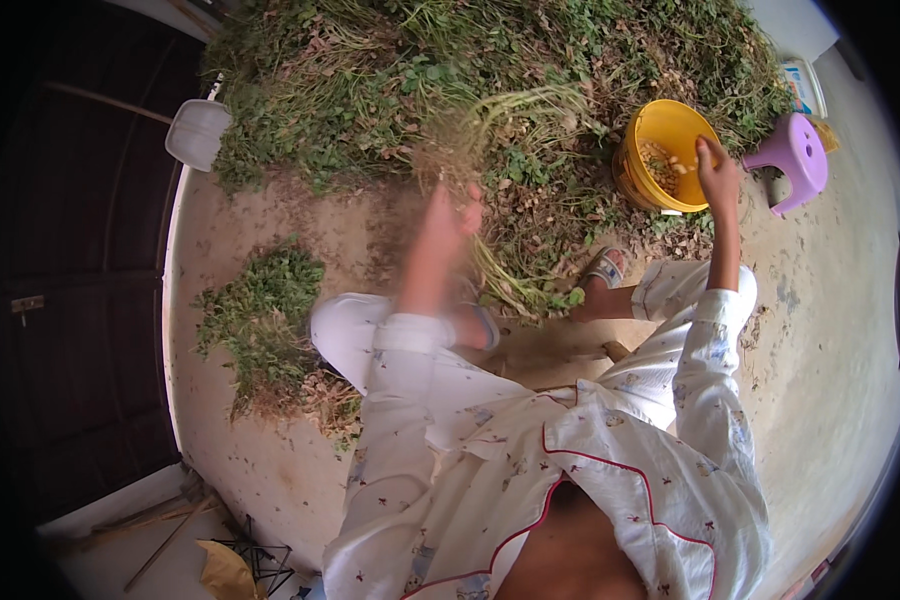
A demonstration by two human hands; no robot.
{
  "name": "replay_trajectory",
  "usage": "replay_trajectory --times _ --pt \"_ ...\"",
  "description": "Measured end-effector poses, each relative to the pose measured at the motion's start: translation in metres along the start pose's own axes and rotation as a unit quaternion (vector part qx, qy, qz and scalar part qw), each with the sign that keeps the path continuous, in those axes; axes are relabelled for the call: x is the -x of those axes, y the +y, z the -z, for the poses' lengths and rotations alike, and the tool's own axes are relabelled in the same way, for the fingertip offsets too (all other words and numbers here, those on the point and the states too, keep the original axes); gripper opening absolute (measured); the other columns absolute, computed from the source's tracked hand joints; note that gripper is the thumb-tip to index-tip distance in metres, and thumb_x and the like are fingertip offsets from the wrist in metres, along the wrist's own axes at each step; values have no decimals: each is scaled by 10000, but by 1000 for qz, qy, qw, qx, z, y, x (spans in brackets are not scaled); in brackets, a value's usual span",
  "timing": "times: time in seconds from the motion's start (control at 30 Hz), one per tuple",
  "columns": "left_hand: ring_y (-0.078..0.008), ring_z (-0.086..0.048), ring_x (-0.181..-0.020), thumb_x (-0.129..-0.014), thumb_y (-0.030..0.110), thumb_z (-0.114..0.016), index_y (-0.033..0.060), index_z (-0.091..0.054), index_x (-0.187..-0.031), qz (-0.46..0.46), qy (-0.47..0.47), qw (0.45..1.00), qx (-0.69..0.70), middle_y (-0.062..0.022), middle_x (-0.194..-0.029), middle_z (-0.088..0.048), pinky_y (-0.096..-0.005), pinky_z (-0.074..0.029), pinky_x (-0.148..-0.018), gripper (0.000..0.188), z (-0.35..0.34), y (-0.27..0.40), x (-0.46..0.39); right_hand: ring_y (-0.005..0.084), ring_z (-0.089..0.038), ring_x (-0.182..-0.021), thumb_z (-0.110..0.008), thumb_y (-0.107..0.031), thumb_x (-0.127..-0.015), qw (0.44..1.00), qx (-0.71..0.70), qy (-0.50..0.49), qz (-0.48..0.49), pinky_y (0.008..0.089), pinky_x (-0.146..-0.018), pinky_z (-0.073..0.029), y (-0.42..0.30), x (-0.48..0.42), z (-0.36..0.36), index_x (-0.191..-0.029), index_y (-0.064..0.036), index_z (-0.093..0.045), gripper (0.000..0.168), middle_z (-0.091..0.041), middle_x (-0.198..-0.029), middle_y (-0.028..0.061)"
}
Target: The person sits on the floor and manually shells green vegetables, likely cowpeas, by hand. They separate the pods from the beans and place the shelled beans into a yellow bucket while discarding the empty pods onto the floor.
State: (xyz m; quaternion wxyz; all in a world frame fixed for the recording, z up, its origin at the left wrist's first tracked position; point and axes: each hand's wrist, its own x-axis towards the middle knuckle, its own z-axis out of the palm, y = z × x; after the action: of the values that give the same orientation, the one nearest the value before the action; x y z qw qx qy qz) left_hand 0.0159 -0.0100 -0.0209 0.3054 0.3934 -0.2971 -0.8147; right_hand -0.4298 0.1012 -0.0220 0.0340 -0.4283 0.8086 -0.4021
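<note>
My left hand [454, 214], blurred, is closed around a bunch of uprooted peanut plants [487, 124]; roots stick up above the fist and green stems hang below it. At the right, my right hand [715, 169] is at the near right rim of a yellow plastic bucket [649, 124], with its fingers curled. Whether it holds anything is not clear. Inside the bucket lie many peanuts in their shells [661, 166]. Beyond both hands spreads a large heap of peanut plants [345, 97].
A smaller pile of plants [270, 322] lies on the concrete floor by my left knee. Right of the bucket stands a purple plastic stool [802, 154], with a white container [804, 86] behind it. A long-handled dustpan [197, 135] is near the dark door [82, 262].
</note>
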Motion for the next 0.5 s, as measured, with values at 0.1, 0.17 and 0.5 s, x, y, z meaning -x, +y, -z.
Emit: replay_trajectory --times 0.1,0.17,0.5 --pt "-108 -337 -393 -1016 485 -208 61 -516 -821 -78 93 993 7 -6 -507 -391 -248 -283 -384 559 -8 44 22 271 -682 -919 -604 -330 -917 995 -36 -73 -52 340 -818 -504 -23 45 -23 -1057 29 -675 391 -700 -972 188" --pt "-112 -354 -402 -1009 518 -227 64 -537 -829 -212 171 962 -30 -18 -524 -441 -246 -298 -388 579 -3 82 50 290 -682 -911 -612 -293 -907 992 -9 -123 -13 362 -825 -499 -34 74 -30 -1038 20 -679 345 -698 -944 196" --pt "-186 -460 -465 -922 519 -526 -60 -563 -711 -328 695 487 -415 -109 -544 -521 -393 -430 -521 617 122 141 269 138 -625 -838 -547 -231 -963 951 -61 -300 51 289 -772 -474 10 156 -60 -1058 56 -650 319 -704 -896 91"
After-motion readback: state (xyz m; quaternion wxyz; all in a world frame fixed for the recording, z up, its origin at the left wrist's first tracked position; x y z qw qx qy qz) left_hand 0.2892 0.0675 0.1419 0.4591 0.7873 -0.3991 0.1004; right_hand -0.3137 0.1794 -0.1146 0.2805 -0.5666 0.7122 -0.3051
